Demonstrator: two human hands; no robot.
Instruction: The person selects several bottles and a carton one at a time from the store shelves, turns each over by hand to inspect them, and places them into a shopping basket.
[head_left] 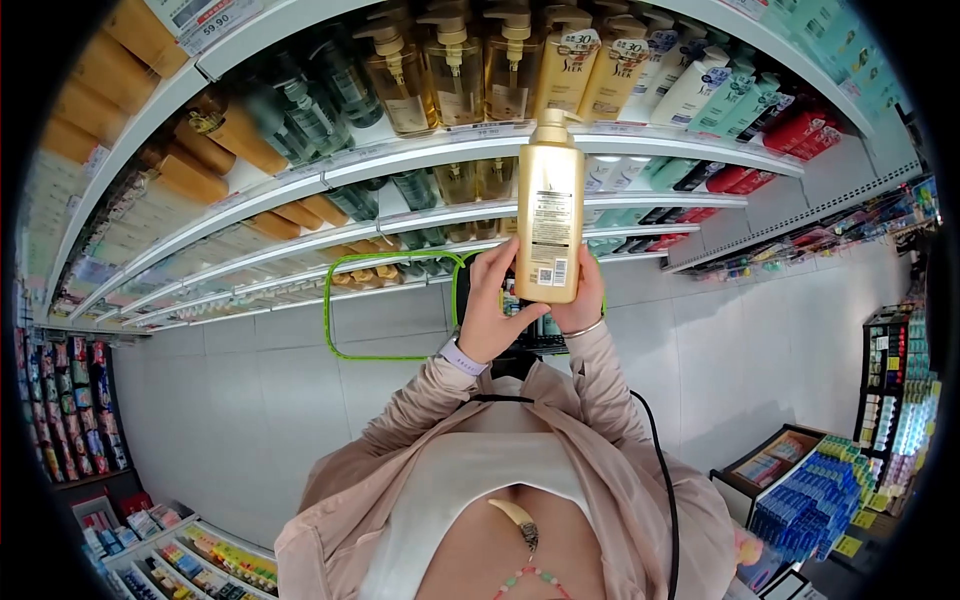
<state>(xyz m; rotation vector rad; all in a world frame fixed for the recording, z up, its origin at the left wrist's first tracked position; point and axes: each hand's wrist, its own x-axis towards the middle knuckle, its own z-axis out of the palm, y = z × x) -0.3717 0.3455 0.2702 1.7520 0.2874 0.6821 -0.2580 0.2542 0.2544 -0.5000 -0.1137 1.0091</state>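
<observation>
A gold pump bottle (550, 215) stands upright between my two hands, its back label with small print, a QR code and a barcode facing me. My left hand (490, 305) holds its lower left side, the thumb stretched toward the base. Around the lower right side are the fingers of my right hand (583, 298), partly hidden behind the bottle. Beyond the pump top is a shelf (480, 137) with rows of clear gold, yellow, white, teal and red bottles.
A green-rimmed basket or cart (390, 356) is below the shelves, partly behind my hands. Blue packages (815, 495) are stacked on a display at the lower right. A black cable (665, 450) runs down beside my right sleeve. Low shelves stand at the lower left.
</observation>
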